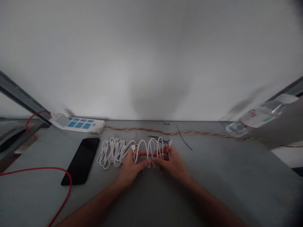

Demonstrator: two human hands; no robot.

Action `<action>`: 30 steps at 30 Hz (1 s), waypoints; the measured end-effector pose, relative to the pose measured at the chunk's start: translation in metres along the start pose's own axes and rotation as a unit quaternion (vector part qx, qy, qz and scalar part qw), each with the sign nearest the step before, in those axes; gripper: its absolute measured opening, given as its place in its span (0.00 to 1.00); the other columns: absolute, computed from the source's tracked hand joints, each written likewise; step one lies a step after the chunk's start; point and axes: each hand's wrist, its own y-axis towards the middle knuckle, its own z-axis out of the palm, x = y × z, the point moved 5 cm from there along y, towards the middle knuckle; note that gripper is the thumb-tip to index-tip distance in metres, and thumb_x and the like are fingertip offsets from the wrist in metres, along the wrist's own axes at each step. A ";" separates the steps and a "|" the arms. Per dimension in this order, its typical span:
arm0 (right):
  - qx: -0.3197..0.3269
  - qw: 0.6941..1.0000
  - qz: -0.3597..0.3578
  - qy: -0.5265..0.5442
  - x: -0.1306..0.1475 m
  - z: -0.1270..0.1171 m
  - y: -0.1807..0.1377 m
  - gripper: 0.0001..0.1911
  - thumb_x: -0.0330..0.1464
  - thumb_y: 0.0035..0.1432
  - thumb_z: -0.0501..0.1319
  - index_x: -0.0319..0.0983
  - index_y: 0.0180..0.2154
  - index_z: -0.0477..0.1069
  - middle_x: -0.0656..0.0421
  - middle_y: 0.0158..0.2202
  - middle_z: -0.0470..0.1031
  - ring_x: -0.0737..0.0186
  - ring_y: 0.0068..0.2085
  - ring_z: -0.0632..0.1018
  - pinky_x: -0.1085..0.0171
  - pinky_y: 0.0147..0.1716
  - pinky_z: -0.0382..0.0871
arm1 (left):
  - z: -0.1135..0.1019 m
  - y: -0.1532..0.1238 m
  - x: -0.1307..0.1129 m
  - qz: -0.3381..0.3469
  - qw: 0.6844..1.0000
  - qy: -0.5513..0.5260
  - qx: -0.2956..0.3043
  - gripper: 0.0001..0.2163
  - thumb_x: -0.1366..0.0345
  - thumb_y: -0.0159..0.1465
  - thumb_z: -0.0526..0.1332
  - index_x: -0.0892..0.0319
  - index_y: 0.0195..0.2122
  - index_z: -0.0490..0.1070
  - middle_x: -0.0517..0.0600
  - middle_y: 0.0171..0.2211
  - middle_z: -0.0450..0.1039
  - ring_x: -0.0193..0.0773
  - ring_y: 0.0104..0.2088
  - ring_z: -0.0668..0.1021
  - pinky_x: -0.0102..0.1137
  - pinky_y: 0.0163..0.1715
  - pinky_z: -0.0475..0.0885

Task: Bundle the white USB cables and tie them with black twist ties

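Between my two hands a white USB cable (151, 145) stretches out in several loose loops. My left hand (130, 165) pinches it with thumb and fingers, and its flat USB plug pokes up above that hand. On the other side my right hand (174, 164) grips the loops, with the cable's smaller plug standing up by its fingers. Both thumbs almost meet at the middle loops. Left of my left hand lies a heap of coiled white cables (113, 153). Just behind the loops are several black twist ties (158, 138), partly hidden by the cable.
At the left lies a black phone (81, 160), crossed by a red cable (68, 176). A white power strip (85, 125) sits at the back left. From it a twisted red and yellow wire (201, 132) runs along the wall. A plastic bottle (258, 116) lies tilted at the right.
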 end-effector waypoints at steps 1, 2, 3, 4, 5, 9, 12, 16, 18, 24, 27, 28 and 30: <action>-0.006 1.000 0.005 -0.007 -0.001 0.001 -0.001 0.24 0.35 0.41 0.69 0.44 0.30 0.51 0.65 0.30 0.73 0.69 0.19 0.73 0.67 0.14 0.67 | 0.001 0.000 0.000 0.003 1.000 -0.003 0.000 0.17 0.64 0.50 0.70 0.59 0.36 0.64 0.52 0.41 0.76 0.33 0.26 0.77 0.23 0.15 0.66; -0.013 1.000 0.010 -0.016 -0.002 0.000 -0.001 0.24 0.35 0.42 0.69 0.44 0.32 0.53 0.64 0.30 0.73 0.69 0.19 0.73 0.67 0.14 0.67 | 0.001 0.000 0.000 0.005 1.000 -0.011 0.001 0.17 0.64 0.51 0.70 0.59 0.36 0.64 0.52 0.41 0.76 0.33 0.27 0.77 0.23 0.15 0.66; -0.020 0.999 0.012 -0.024 -0.003 0.000 -0.001 0.23 0.35 0.42 0.69 0.43 0.33 0.54 0.63 0.31 0.74 0.69 0.19 0.73 0.67 0.15 0.68 | 0.002 0.000 0.000 0.005 1.000 -0.023 0.001 0.16 0.64 0.51 0.70 0.59 0.36 0.63 0.52 0.41 0.75 0.34 0.27 0.78 0.22 0.15 0.66; -0.022 0.999 0.013 -0.029 -0.005 -0.001 0.000 0.23 0.35 0.42 0.69 0.43 0.34 0.55 0.62 0.31 0.74 0.69 0.18 0.73 0.66 0.15 0.68 | 0.002 0.001 0.000 0.004 0.999 -0.037 0.001 0.16 0.64 0.52 0.69 0.59 0.36 0.63 0.53 0.42 0.75 0.34 0.28 0.78 0.22 0.15 0.65; -0.017 0.999 0.013 -0.030 -0.006 -0.002 0.002 0.23 0.36 0.42 0.69 0.43 0.35 0.56 0.61 0.33 0.75 0.69 0.18 0.73 0.66 0.16 0.68 | 0.002 0.001 0.000 0.002 0.999 -0.048 0.000 0.16 0.63 0.52 0.69 0.59 0.35 0.63 0.53 0.42 0.75 0.34 0.28 0.79 0.22 0.15 0.65; 0.003 1.000 0.013 -0.026 -0.010 -0.007 0.007 0.23 0.36 0.42 0.69 0.43 0.32 0.54 0.62 0.33 0.75 0.69 0.19 0.74 0.66 0.18 0.69 | 0.001 0.002 -0.001 -0.010 0.997 -0.076 -0.007 0.18 0.64 0.51 0.70 0.59 0.37 0.63 0.54 0.42 0.76 0.34 0.27 0.79 0.21 0.16 0.63; -0.026 0.999 0.000 -0.027 -0.006 -0.013 0.008 0.23 0.37 0.42 0.69 0.43 0.30 0.53 0.67 0.27 0.71 0.70 0.19 0.72 0.67 0.16 0.66 | 0.001 0.002 -0.001 -0.032 0.995 -0.093 -0.009 0.23 0.64 0.51 0.70 0.58 0.45 0.63 0.55 0.44 0.76 0.35 0.28 0.80 0.21 0.15 0.62; -0.059 0.998 -0.001 -0.036 0.003 -0.019 0.007 0.24 0.39 0.41 0.69 0.43 0.29 0.53 0.66 0.26 0.71 0.69 0.19 0.71 0.66 0.16 0.65 | -0.003 0.004 0.000 -0.054 0.995 -0.083 -0.019 0.23 0.64 0.51 0.70 0.60 0.48 0.69 0.59 0.48 0.74 0.38 0.31 0.81 0.22 0.16 0.60; -0.069 0.996 -0.005 -0.050 0.008 -0.022 0.007 0.24 0.39 0.40 0.70 0.43 0.27 0.53 0.66 0.25 0.72 0.67 0.20 0.72 0.65 0.19 0.66 | -0.005 0.004 0.001 -0.057 0.995 -0.079 -0.029 0.19 0.64 0.51 0.70 0.63 0.44 0.71 0.60 0.46 0.76 0.38 0.32 0.80 0.22 0.17 0.61; -0.098 0.990 -0.027 -0.102 0.012 -0.028 0.007 0.22 0.38 0.41 0.69 0.43 0.26 0.54 0.64 0.23 0.72 0.63 0.24 0.74 0.62 0.25 0.69 | -0.009 0.005 -0.004 -0.041 0.994 -0.087 -0.047 0.18 0.63 0.52 0.70 0.60 0.39 0.66 0.53 0.38 0.78 0.38 0.30 0.81 0.21 0.16 0.61; -0.116 0.986 -0.030 -0.118 0.011 -0.030 0.008 0.22 0.38 0.41 0.69 0.43 0.26 0.54 0.63 0.25 0.73 0.62 0.25 0.75 0.63 0.23 0.68 | -0.009 0.004 -0.007 -0.044 0.991 -0.122 -0.029 0.16 0.58 0.55 0.66 0.58 0.37 0.61 0.54 0.40 0.78 0.41 0.31 0.82 0.22 0.16 0.64; -0.115 0.986 -0.029 -0.117 0.011 -0.030 0.008 0.22 0.39 0.41 0.69 0.43 0.26 0.54 0.62 0.25 0.73 0.62 0.25 0.75 0.64 0.21 0.67 | -0.008 0.004 -0.008 -0.045 0.989 -0.137 -0.017 0.16 0.57 0.56 0.65 0.57 0.37 0.60 0.55 0.40 0.78 0.42 0.32 0.82 0.22 0.16 0.65; -0.101 0.989 -0.023 -0.103 0.010 -0.028 0.007 0.22 0.40 0.43 0.68 0.43 0.27 0.53 0.62 0.27 0.75 0.63 0.22 0.75 0.66 0.16 0.64 | -0.007 0.002 -0.009 -0.043 0.988 -0.148 0.003 0.16 0.56 0.57 0.64 0.56 0.36 0.57 0.55 0.41 0.78 0.44 0.32 0.82 0.23 0.16 0.65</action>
